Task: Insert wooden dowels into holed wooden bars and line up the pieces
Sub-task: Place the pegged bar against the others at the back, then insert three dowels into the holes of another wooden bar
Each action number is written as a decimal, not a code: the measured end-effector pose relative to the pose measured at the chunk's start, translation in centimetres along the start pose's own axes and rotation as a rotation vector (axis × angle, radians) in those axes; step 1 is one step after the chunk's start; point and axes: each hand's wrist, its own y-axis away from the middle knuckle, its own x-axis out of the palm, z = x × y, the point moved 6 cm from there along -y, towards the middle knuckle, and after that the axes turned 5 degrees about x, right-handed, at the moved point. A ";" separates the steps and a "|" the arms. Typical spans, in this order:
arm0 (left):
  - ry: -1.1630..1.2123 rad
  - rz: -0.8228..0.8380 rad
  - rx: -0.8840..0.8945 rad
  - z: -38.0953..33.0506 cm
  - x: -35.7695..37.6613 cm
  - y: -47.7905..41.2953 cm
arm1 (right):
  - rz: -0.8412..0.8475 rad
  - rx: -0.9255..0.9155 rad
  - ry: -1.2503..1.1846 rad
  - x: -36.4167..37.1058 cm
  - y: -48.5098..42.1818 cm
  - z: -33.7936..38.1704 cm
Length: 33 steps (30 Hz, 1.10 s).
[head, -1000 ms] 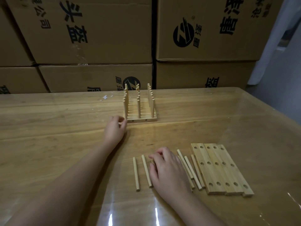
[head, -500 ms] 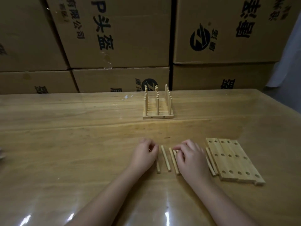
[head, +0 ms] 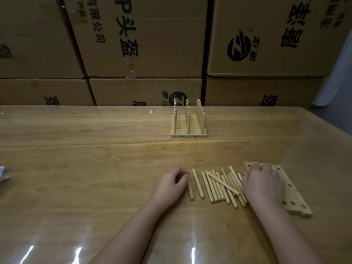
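The left hand point(head: 171, 182) curled against the outermost loose dowel point(head: 191, 193). The right hand point(head: 263, 182) curled over the holed bars point(head: 293, 197) beside the dowel pile point(head: 219, 187). Neither grip could be confirmed. Dowels seemed light, stiff and roll-prone, best pinched mid-length. Beyond stood a pegged rack point(head: 188, 134).

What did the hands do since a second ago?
The left hand came back from the dowel rack to the leftmost loose dowel. The right hand slid rightward off the loose dowels onto the holed bars, uncovering more dowels. The rack and bars stayed put on the table.
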 end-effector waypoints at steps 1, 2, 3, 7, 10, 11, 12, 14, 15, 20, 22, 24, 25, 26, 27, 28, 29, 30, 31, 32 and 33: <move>0.012 -0.001 -0.008 0.1 0.0 -0.1 | 0.009 0.001 -0.009 0.2 -0.1 0.0; 0.023 0.002 -0.017 0.2 0.0 -0.2 | 0.010 0.002 -0.009 0.3 -0.1 0.1; 0.032 0.007 -0.021 0.2 0.1 -0.2 | 0.009 0.007 0.008 0.4 0.0 0.2; 0.033 0.020 -0.014 0.3 0.2 -0.2 | 0.012 0.031 0.106 0.6 0.1 0.1; 0.031 0.026 -0.020 0.2 0.3 -0.3 | 0.018 0.014 0.109 0.7 0.2 0.4; 0.027 0.026 -0.021 0.2 0.4 -0.4 | 0.010 0.001 0.113 0.6 0.2 0.6; 0.019 0.028 -0.020 0.2 0.4 -0.4 | 0.001 -0.012 0.120 0.6 0.2 0.7; 0.000 0.031 -0.016 0.1 0.4 -0.4 | -0.012 -0.034 0.125 0.6 0.4 0.9; -0.007 0.034 -0.014 0.0 0.4 -0.4 | -0.021 -0.043 0.120 0.6 0.5 1.0; -0.017 0.044 -0.012 -0.1 0.4 -0.5 | -0.042 -0.112 0.022 0.5 1.0 1.6; -0.013 0.041 -0.016 0.0 0.3 -0.5 | -0.024 -0.075 -0.039 0.4 0.8 1.3; -0.006 0.038 -0.024 0.1 0.3 -0.6 | -0.038 -0.069 -0.047 0.3 0.8 1.3; -0.009 0.038 -0.026 0.1 0.3 -0.6 | -0.037 -0.070 -0.048 0.3 0.8 1.3; -0.013 0.034 -0.027 0.1 0.3 -0.6 | -0.027 -0.068 -0.050 0.4 0.9 1.4; -0.012 0.028 -0.029 0.2 0.3 -0.7 | -0.016 -0.067 -0.049 0.4 0.9 1.5; -0.007 0.024 -0.033 0.2 0.3 -0.7 | -0.008 -0.068 -0.040 0.5 1.0 1.6; -0.002 0.022 -0.037 0.3 0.3 -0.7 | -0.005 -0.073 -0.029 0.5 1.0 1.6; 0.000 0.020 -0.039 0.3 0.4 -0.7 | -0.004 -0.077 -0.022 0.5 1.0 1.6; 0.000 0.021 -0.039 0.3 0.4 -0.7 | -0.006 -0.079 -0.021 0.4 0.9 1.5; 0.003 0.022 -0.040 0.4 0.4 -0.7 | -0.011 -0.080 -0.020 0.3 0.8 1.4; 0.008 0.024 -0.039 0.4 0.4 -0.7 | -0.018 -0.079 -0.019 0.2 0.7 1.3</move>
